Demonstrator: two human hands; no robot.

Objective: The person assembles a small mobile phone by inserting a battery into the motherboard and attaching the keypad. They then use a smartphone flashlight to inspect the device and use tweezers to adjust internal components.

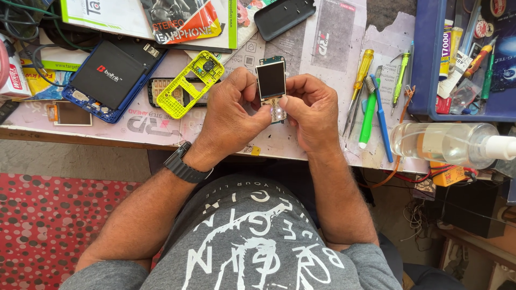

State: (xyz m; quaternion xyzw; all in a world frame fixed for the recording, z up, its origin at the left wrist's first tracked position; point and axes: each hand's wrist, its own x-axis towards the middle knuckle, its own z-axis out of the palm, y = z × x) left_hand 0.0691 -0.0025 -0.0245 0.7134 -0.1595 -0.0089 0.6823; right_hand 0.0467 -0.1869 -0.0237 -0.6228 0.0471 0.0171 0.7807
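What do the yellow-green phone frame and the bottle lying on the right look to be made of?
Yellow-green frame: looks like moulded plastic, opaque and slightly glossy, with thin ribs and cut-out openings. Bottle: clear plastic, probably; you can see through its wall, and it has a white pump top. Glass cannot be ruled out.

Circuit board with display (271,81) sits mid-table between left hand (231,110) and right hand (309,110). Phone frame (189,83) lies left; screwdrivers (361,80) and toothbrush (379,115) right; spray bottle (446,144) near right edge.
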